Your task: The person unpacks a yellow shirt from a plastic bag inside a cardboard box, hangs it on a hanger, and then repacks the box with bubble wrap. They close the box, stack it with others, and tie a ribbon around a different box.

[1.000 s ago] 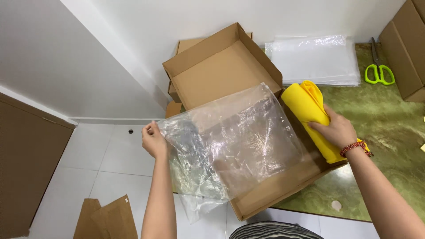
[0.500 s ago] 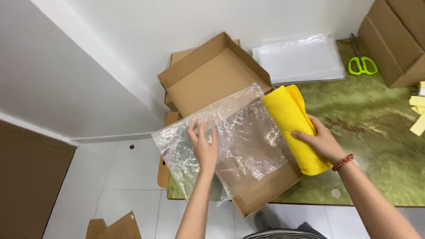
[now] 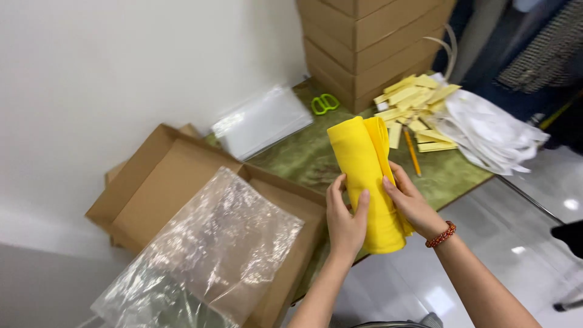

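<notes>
Folded yellow cloth (image 3: 367,182) held upright over the green table (image 3: 303,158) edge, your left hand (image 3: 345,220) and right hand (image 3: 412,203) both clasped around it (bracelet on the right wrist), clear plastic bag (image 3: 212,255) draped on the open cardboard box (image 3: 164,182) beside, green scissors (image 3: 325,103) beyond.

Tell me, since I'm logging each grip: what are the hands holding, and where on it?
Both hands, left hand and right hand, hold the folded yellow fabric by its lower half, one on each side.
</notes>
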